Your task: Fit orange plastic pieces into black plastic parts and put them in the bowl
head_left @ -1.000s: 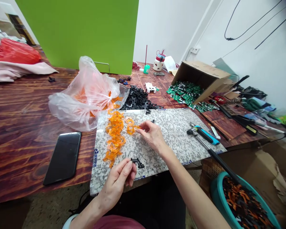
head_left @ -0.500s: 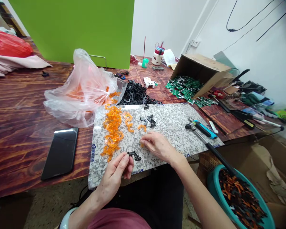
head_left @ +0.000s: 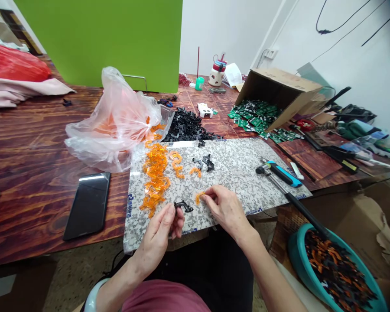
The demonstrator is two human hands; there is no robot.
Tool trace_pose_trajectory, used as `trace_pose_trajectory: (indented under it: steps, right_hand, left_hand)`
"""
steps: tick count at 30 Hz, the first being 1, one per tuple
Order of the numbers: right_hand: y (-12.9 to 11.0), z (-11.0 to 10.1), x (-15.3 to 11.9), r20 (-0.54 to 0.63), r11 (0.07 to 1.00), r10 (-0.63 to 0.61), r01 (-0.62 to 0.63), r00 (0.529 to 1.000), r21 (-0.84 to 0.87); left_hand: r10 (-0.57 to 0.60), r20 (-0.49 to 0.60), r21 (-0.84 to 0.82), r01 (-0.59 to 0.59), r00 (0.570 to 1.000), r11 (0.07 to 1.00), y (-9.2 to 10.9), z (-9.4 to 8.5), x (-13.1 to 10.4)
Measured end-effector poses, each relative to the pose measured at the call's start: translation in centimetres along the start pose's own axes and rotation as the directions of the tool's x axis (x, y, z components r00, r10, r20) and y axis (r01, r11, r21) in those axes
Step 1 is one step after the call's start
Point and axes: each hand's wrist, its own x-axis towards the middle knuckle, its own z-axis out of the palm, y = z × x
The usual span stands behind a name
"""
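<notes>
Spreading across a dark red wood-grain bench (head_left: 26, 143) by a white wall (head_left: 230, 30), a flat grey-and-white speckled board (head_left: 240, 190) serves as the landmark, with an upright green panel (head_left: 100, 43) beyond its far left.

Over the board's near edge, the left hand (head_left: 164, 227) is closed in a pinch on one end of a small curved black plastic part (head_left: 184, 206), whose other end points right. Over the near middle of the board, the right hand (head_left: 224, 210) reaches leftward, its thumb and fingertips nipped together on a small translucent orange plastic piece (head_left: 198, 198).

Along the board's left side runs a row of translucent orange curved pieces (head_left: 155, 169); loose black pieces (head_left: 209, 162) lie mid-board, past the right hand. Behind the board sits a black heap of parts (head_left: 186, 123). A clear plastic bag (head_left: 117, 125) overlaps its far left corner, a black phone (head_left: 87, 206) lies left, and a long black-handled tool (head_left: 307, 214) crosses its right edge above a teal tub (head_left: 297, 249).
</notes>
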Motion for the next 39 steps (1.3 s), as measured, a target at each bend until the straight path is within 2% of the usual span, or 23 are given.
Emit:
trace_pose_trajectory:
  steps: [3,7,11,15,25,33,39]
  right_hand:
    - [-1.0,-0.9,-0.8,-0.109,0.988,0.010,0.007,0.994,0.153]
    - [-3.5,-1.8,-2.8,-0.207,0.951,-0.082,0.139,0.975,0.277]
    - [-5.2,-0.9,-4.0,-0.254,0.920,-0.196,0.267,0.947,0.286]
    - [-5.3,0.2,-4.2,-0.296,0.907,-0.201,0.292,0.934,0.305]
    - [-5.1,0.3,-4.4,-0.291,0.899,-0.173,0.271,0.941,0.344]
    - [-5.0,0.2,-4.5,-0.278,0.896,-0.159,0.257,0.947,0.362]
    - [-4.9,-0.2,-4.5,-0.211,0.881,-0.130,0.210,0.969,0.424]
  left_hand:
    - [0.034,0.021,0.029,-0.034,0.999,0.999,-0.1,-0.1,-0.1]
    - [0.073,0.073,0.109,-0.081,0.995,0.991,-0.2,-0.1,-0.1]
    - [0.127,0.136,0.215,-0.155,0.982,0.964,0.0,0.2,-0.3]
    - [0.146,0.163,0.282,-0.188,0.976,0.941,0.2,0.6,-0.5]
    - [0.188,0.162,0.414,-0.240,0.969,0.878,-0.1,0.7,-0.8]
    - [0.191,0.157,0.438,-0.241,0.969,0.866,0.0,0.7,-0.8]
    - [0.180,0.194,0.458,-0.251,0.964,0.853,0.4,0.4,-1.0]
